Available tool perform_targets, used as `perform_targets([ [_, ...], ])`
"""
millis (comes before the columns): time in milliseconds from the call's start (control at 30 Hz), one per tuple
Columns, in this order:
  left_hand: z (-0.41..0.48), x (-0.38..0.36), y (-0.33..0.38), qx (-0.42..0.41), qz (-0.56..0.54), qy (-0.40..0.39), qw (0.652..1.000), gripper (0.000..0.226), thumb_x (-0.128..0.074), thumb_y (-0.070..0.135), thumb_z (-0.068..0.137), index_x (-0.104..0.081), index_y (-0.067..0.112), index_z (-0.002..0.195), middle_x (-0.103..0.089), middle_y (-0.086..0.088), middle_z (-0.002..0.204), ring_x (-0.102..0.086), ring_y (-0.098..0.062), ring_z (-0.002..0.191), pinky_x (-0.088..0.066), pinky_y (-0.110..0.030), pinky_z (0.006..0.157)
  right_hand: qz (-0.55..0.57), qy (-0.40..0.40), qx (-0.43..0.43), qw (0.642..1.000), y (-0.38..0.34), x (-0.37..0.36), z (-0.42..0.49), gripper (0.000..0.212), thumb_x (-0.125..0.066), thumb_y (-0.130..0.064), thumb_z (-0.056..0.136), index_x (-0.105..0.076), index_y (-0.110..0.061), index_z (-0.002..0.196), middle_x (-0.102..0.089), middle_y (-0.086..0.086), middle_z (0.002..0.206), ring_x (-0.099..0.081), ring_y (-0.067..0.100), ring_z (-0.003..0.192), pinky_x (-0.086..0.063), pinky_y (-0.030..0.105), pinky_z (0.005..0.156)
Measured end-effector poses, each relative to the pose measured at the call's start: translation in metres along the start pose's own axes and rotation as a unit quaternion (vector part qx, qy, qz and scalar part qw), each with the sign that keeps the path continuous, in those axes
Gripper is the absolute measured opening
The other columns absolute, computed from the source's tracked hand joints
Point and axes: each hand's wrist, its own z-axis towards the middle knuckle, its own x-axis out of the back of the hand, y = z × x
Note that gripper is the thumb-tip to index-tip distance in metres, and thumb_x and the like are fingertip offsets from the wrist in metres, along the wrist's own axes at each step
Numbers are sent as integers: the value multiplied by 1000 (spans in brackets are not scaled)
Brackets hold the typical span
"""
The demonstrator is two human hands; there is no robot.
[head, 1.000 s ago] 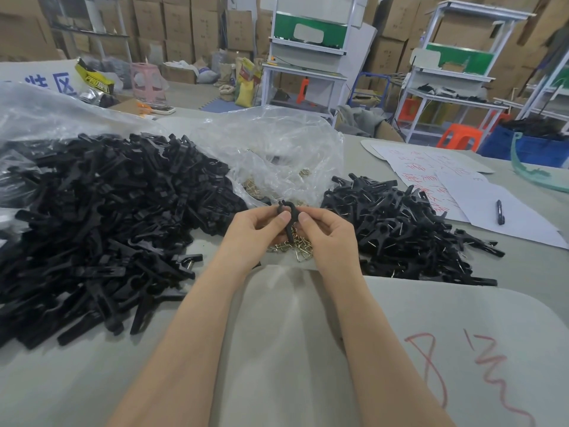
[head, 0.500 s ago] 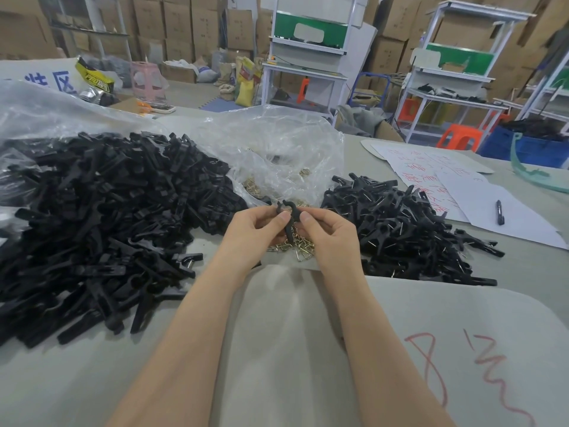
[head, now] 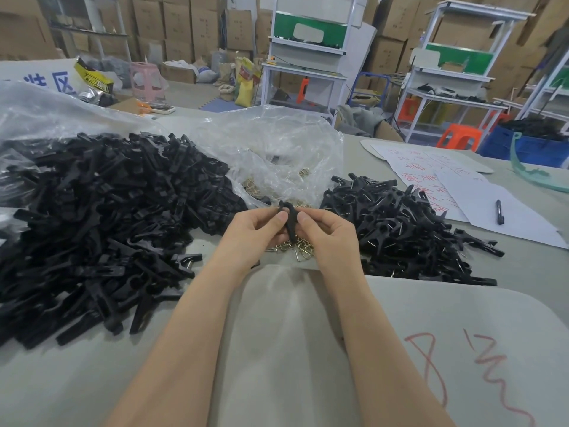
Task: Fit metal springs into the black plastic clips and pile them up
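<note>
We pinch one upright black clip [head: 288,221] between left grip [head: 252,234] and right grip [head: 329,235]; springs [head: 300,246] lie just below.

Stacked cardboard boxes [head: 184,23] line the back wall. White shelf racks [head: 308,57] with green panels stand on the grey floor [head: 191,98], with orange stools [head: 462,138] nearby.

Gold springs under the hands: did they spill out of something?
Yes, sort of. The small gold metal springs lie loose on the grey table, trailing from the open mouth of the crumpled clear plastic bag. Nothing looks broken.
</note>
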Motion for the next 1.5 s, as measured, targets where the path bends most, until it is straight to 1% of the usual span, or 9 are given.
perform_targets([
  [300, -2, 0, 4, 6, -63, -22, 998, 24, -59, 3, 91, -67, 20, 105, -71, 5, 85, -69, -7, 84, -52, -14, 73, 29, -24, -43, 998, 2, 3, 3, 20, -54, -4, 94, -72, -12, 90, -70, 14, 94, -62, 22, 87, -51, 36, 86],
  [400, -2, 0, 5, -31, -18, -36, 999, 25, -62, 6, 89, -70, 28, 99, -70, 7, 85, -68, -10, 85, -54, -19, 77, 108, -68, -76, 989, 3, 3, 4, 20, -51, -4, 95, -70, -10, 92, -69, 9, 88, -59, 20, 80, -50, 26, 73],
  [533, -1, -1, 6, -32, -14, 36, 999, 14, -68, 8, 85, -69, 20, 90, -70, 3, 79, -68, -11, 77, -54, -19, 71, 195, 19, -97, 976, 3, 3, 7, 13, -55, -3, 94, -62, -8, 103, -70, 5, 87, -67, 13, 74, -54, 20, 66],
  [633, 3, 5, 11, 14, -210, 118, 970, 8, -63, 1, 86, -64, 5, 92, -72, -2, 76, -71, -9, 75, -53, -13, 65, -106, 81, -2, 991, 9, 6, 7, 15, -59, -11, 92, -63, -12, 106, -68, -2, 94, -65, 13, 86, -52, 21, 79],
  [733, 5, 14, 15, 54, -358, 148, 921, 8, -59, -1, 89, -65, -3, 93, -72, -9, 87, -71, -14, 88, -54, -13, 70, -465, 9, -8, 885, 21, 3, 3, 27, -60, -28, 91, -61, -17, 116, -55, 2, 119, -51, 20, 111, -40, 29, 95],
  [800, 4, 16, 16, 82, -391, 160, 903, 7, -59, 0, 90, -64, -4, 92, -69, -13, 95, -70, -17, 93, -56, -15, 74, -551, -41, -47, 832, 27, 0, 1, 39, -60, -37, 91, -54, -18, 124, -43, 5, 129, -38, 25, 120, -33, 33, 100],
  [1133, 3, 17, 12, 145, -378, 159, 901, 10, -59, 16, 93, -64, 11, 100, -73, -7, 102, -53, -3, 71, -46, -14, 64, -454, -96, 73, 883, 31, -12, -2, 23, -58, -19, 93, -65, -12, 113, -62, 3, 115, -55, 20, 109, -39, 28, 96],
  [1333, 4, 18, 14, 146, -431, 145, 879, 6, -57, 1, 91, -62, -3, 91, -72, -17, 88, -66, -17, 98, -57, -17, 71, -556, -45, 38, 829, 34, -5, 0, 50, -53, -31, 95, -39, -25, 143, -28, 1, 153, -26, 25, 136, -22, 36, 111],
  [1500, 2, 18, 16, 155, -469, 123, 861, 12, -58, 5, 91, -59, -3, 100, -67, -21, 103, -68, -18, 84, -59, -22, 70, -546, -32, 55, 835, 34, -6, 0, 23, -57, -27, 93, -59, -21, 115, -46, 0, 128, -41, 20, 120, -29, 34, 100],
])
